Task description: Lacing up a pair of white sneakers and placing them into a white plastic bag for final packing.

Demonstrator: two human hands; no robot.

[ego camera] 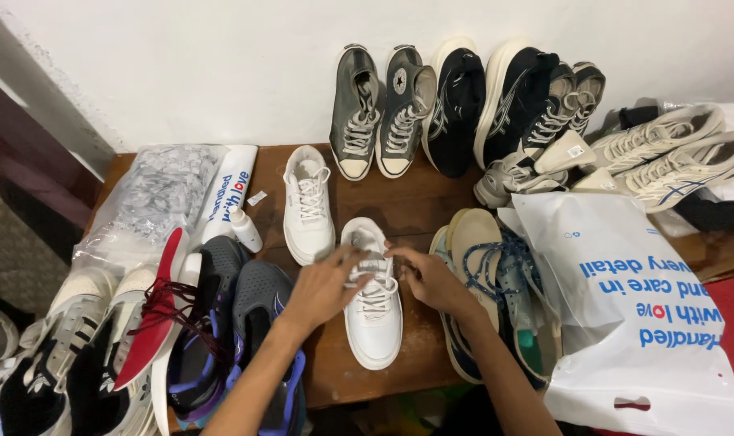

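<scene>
We see a white low-top sneaker [372,303] with white laces, clean and smooth-toed, lying toe toward the near edge of the wooden tabletop [419,202], about midway along it. Our left hand [325,287] rests on its collar, its grip closed on the laces; our right hand [428,278] pinches the laces from the other side. Its mate [307,206] lies just behind, toward the wall.

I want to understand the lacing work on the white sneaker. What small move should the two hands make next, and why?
Probably draw the laces snug across the tongue. Both the left hand and the right hand rest at the upper eyelets of the near white sneaker, fingers on the lace, and the crossings there look loose. Its partner lies apart behind it, already laced.
</scene>
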